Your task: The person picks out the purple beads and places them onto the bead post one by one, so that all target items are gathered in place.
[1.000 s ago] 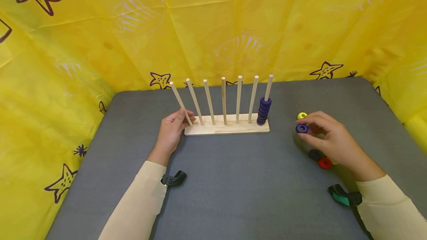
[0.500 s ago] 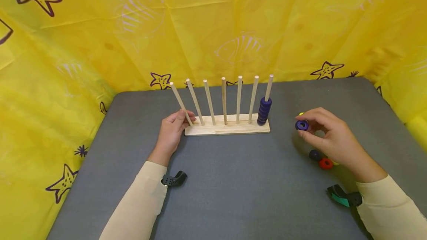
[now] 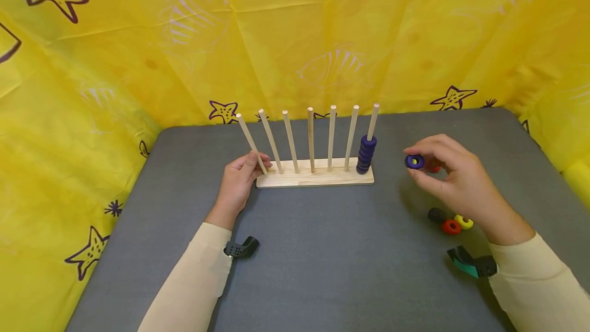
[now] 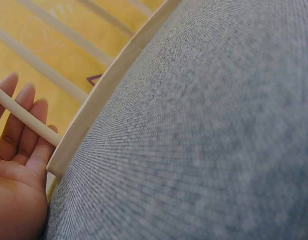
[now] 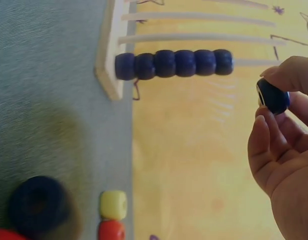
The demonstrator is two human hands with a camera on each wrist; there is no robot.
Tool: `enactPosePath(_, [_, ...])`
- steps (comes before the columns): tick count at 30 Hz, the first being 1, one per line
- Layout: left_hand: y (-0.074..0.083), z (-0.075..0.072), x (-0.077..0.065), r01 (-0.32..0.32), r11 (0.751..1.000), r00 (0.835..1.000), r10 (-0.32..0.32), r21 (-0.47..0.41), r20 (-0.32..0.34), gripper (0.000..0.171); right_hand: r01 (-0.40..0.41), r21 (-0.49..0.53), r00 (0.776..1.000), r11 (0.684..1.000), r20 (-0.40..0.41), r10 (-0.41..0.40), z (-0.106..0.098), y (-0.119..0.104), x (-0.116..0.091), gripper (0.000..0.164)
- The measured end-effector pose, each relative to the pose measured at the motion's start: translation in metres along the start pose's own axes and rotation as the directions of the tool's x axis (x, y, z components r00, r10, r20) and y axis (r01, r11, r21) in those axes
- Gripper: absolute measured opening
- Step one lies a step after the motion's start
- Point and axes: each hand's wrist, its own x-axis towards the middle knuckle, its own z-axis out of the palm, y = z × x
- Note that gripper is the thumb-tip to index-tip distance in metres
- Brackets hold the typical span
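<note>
In the head view, my left hand [image 3: 237,183] holds the left end of a wooden peg rack [image 3: 304,181], its thumb and fingers around the foot of the leftmost peg [image 3: 251,142]. The left wrist view shows the fingers [image 4: 26,130] behind that peg, slightly bent. My right hand [image 3: 454,178] pinches a dark blue bead [image 3: 408,163] between thumb and fingertips, raised off the table to the right of the rack. Its hole faces the head camera. A stack of several dark blue beads [image 3: 366,155] fills the lower part of the rightmost peg; the other pegs are bare.
Below the right hand lie a dark bead [image 3: 436,215], a red bead [image 3: 451,227] and a yellow bead [image 3: 463,222] on the grey table [image 3: 322,260]. The right wrist view shows another yellow bead [image 5: 113,204] beside a red one [image 5: 111,230]. A yellow patterned cloth [image 3: 276,40] hangs behind.
My right hand has lifted the dark blue bead up and slightly left, uncovering the yellow bead below it. The left hand stays at the rack's end.
</note>
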Motion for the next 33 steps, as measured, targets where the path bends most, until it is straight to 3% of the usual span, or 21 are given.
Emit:
enactPosePath(6, [0.000, 0.001, 0.000, -0.001, 1.000, 1.000, 0.001, -0.006, -0.002, 0.049, -0.012, -0.008, 1.000, 1.000, -0.020, 0.012, -0.003, -0.010, 0.013, 0.049])
enactPosePath(15, [0.001, 0.002, 0.001, -0.014, 0.999, 1.000, 0.014, -0.040, -0.001, 0.049, -0.010, 0.095, 0.997, 0.995, -0.078, 0.018, -0.003, -0.020, 0.034, 0.056])
enactPosePath(33, [0.002, 0.002, 0.000, -0.001, 1.000, 1.000, 0.001, -0.008, -0.007, 0.047, -0.036, 0.080, 0.991, 0.996, -0.122, 0.046, 0.001, -0.048, 0.074, 0.045])
